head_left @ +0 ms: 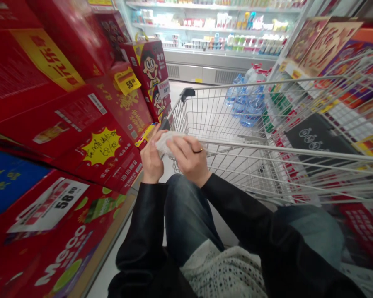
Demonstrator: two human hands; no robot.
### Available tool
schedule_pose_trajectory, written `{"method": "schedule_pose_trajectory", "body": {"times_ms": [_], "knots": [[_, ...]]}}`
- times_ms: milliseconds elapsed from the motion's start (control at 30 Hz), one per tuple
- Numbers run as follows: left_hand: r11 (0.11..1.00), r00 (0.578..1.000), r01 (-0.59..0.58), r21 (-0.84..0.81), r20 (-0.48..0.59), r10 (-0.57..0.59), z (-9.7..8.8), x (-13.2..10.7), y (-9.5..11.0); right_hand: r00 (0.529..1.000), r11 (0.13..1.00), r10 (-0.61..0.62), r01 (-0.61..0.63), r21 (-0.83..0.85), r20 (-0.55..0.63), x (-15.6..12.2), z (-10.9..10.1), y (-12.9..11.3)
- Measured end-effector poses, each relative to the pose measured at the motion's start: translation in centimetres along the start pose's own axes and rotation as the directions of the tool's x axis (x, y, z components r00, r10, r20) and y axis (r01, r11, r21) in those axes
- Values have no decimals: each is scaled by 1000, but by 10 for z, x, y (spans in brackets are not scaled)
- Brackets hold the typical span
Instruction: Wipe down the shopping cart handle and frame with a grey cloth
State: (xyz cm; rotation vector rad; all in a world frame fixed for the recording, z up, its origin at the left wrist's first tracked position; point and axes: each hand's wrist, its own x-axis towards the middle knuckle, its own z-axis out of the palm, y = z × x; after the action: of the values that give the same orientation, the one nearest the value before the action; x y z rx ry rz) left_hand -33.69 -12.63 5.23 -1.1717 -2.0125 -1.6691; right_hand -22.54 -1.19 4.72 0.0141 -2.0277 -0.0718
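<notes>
A crumpled white tissue point(168, 140) is bunched between my hands at the near left corner of a wire shopping cart point(233, 142). My right hand point(191, 159), with a dark ring on one finger, is closed over the tissue, its fingers bent onto it. My left hand point(151, 161) is closed at the tissue's left edge, thumb against it and fingertips beside the cart's dark grey corner piece point(165, 124). Whether the left fingers also touch the metal frame is hidden. Another dark corner cap point(187, 93) tops the cart's far left corner.
Stacked red boxes point(59, 124) with price signs crowd the left. Large water bottles point(250, 103) stand on the floor beyond the cart. A lit refrigerated shelf point(217, 29) spans the back. Boxed goods point(354, 62) line the right. My knee point(186, 207) is just below my hands.
</notes>
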Motion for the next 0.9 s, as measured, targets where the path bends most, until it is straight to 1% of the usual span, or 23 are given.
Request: {"method": "schedule_pose_trajectory", "body": {"times_ms": [33, 100, 133, 200, 233, 267, 300, 333, 400, 467, 500, 533, 567, 600, 633, 667, 733, 767, 833, 867, 900], "knots": [[1000, 1000, 10, -19, 0, -10, 1, 0, 0, 994, 998, -55, 55, 4, 93, -14, 6, -1], [998, 999, 34, -53, -3, -34, 2, 0, 1, 952, 989, -149, 142, 44, 266, -54, 22, -4], [997, 999, 46, -62, -1, -46, 3, 1, 1, 931, 983, -185, 172, 69, 313, -75, 29, -6], [995, 998, 55, -82, 2, -55, 4, 2, 1, 914, 976, -219, 197, 97, 341, -110, 39, -10], [994, 998, 56, -95, 1, -56, 4, 2, 0, 918, 977, -213, 193, 93, 336, -120, 41, -12], [993, 999, 53, -106, -2, -53, 4, 3, 0, 924, 980, -199, 181, 85, 327, -124, 40, -13], [992, 999, 49, -114, -8, -50, 4, 3, -1, 931, 983, -181, 166, 73, 317, -122, 37, -13], [992, 999, 44, -116, -15, -46, 5, 3, -1, 940, 987, -159, 148, 59, 303, -113, 30, -11], [995, 999, 34, -96, -35, -38, 6, 2, 0, 970, 996, -90, 88, 23, 227, -81, 10, -3], [998, 998, 28, -64, -61, -32, 8, 0, 2, 996, 1000, 5, -4, -7, 84, -40, -17, 10], [998, 997, 29, -51, -76, -33, 10, -1, 3, 999, 999, 48, -48, -13, -3, -22, -30, 16], [999, 995, 31, -41, -89, -34, 11, -2, 4, 996, 997, 76, -76, -10, -43, -8, -41, 22], [999, 994, 34, -35, -102, -37, 12, -2, 5, 994, 996, 89, -90, -4, -62, -1, -49, 26], [999, 993, 35, -32, -112, -39, 13, -3, 6, 995, 997, 83, -83, 3, -47, -1, -54, 28], [999, 992, 34, -33, -120, -38, 14, -3, 6, 998, 998, 64, -64, 9, -11, -8, -54, 29], [999, 991, 31, -38, -125, -36, 15, -3, 7, 999, 999, 33, -33, 8, 33, -23, -51, 28], [998, 992, 32, -49, -121, -38, 15, -3, 6, 990, 998, -63, 64, -3, 130, -65, -36, 25], [998, 992, 36, -52, -116, -42, 15, -3, 6, 978, 992, -121, 125, -10, 172, -89, -26, 24], [998, 993, 47, -51, -103, -53, 14, -2, 5, 956, 977, -211, 215, 2, 206, -129, -9, 21], [997, 993, 52, -55, -102, -58, 14, -2, 4, 951, 971, -234, 237, 12, 203, -141, -4, 20], [997, 993, 53, -63, -106, -59, 14, -2, 4, 951, 969, -245, 245, 21, 189, -147, -1, 20]]}}
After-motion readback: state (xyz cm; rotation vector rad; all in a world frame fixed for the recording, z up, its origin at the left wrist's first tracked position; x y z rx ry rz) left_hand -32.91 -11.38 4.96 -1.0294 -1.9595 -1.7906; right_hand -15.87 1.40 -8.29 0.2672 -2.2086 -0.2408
